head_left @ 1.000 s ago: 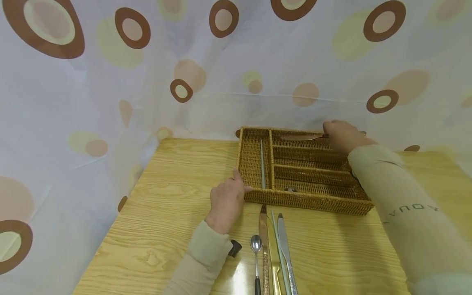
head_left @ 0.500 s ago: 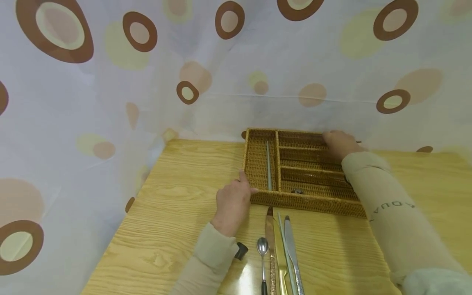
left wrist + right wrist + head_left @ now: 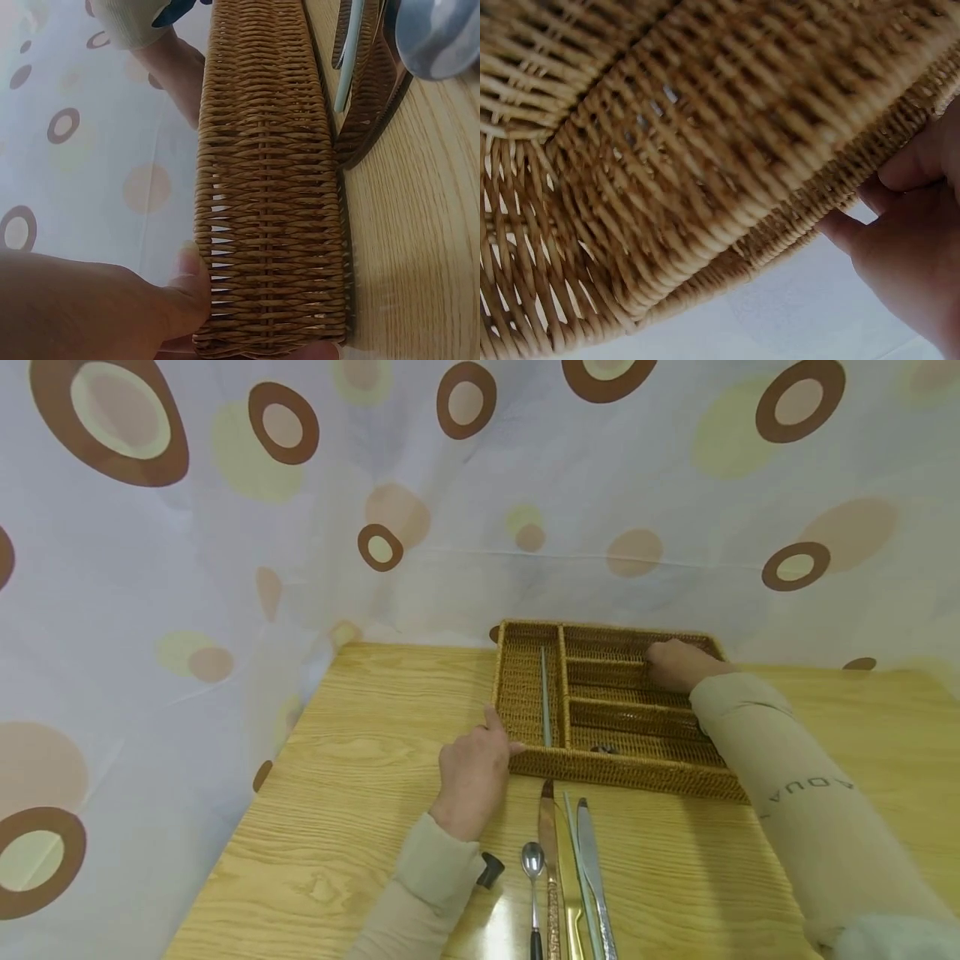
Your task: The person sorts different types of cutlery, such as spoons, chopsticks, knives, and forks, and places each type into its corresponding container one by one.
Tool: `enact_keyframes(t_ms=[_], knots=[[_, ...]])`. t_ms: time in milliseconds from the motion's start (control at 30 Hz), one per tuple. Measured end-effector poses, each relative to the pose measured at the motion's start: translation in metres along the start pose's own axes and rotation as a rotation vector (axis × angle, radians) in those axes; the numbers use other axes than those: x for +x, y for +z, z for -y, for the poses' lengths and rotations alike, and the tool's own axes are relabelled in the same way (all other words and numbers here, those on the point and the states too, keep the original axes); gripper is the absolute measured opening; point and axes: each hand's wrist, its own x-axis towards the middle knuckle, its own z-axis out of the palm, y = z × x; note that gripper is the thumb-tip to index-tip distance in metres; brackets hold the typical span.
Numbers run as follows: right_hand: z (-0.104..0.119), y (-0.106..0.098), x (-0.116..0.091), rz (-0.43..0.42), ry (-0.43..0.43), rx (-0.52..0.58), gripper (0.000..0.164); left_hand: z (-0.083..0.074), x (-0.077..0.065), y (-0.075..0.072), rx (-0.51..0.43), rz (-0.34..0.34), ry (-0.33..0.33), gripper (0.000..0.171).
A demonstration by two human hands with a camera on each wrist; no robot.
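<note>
My left hand (image 3: 474,772) grips the near left corner of a brown wicker cutlery tray (image 3: 637,771). In the left wrist view its thumb (image 3: 191,281) lies against the rim. My right hand (image 3: 678,664) reaches down into the tray's back compartment, its fingertips hidden behind the wicker. I cannot tell whether it still holds the copper-coloured knife, which is out of sight. A pale green chopstick (image 3: 546,697) lies lengthwise in the left compartment. A small dark piece (image 3: 602,748) shows at the left end of the front compartment.
In front of the tray, on the wooden table (image 3: 352,735), lie a black-handled spoon (image 3: 532,860), a copper knife (image 3: 548,835), a gold knife (image 3: 567,885), another pale chopstick (image 3: 582,868) and a silver knife (image 3: 588,839). A spotted curtain (image 3: 450,593) hangs directly behind.
My right hand, which held a copper-coloured knife over the back compartment, has come down and into it; the knife has gone from view. My left hand keeps its hold on the corner.
</note>
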Motion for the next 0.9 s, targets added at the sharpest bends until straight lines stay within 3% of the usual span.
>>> enact_keyframes(t_ms=[167, 533, 700, 900], knots=[[0.008, -0.001, -0.004, 0.03, 0.009, 0.007, 0.039, 0.0, -0.001, 0.0, -0.013, -0.039, 0.012, 0.066], [0.016, 0.0, -0.028, -0.017, 0.032, -0.04, 0.046, -0.001, 0.003, 0.001, -0.06, 0.139, -0.052, 0.065], [0.019, 0.0, -0.05, -0.138, -0.015, -0.081, 0.041, -0.003, 0.002, 0.001, -0.086, 0.173, -0.059, 0.067], [0.035, 0.003, -0.081, -0.386, -0.122, -0.151, 0.029, -0.002, 0.003, -0.002, -0.08, 0.181, -0.063, 0.066]])
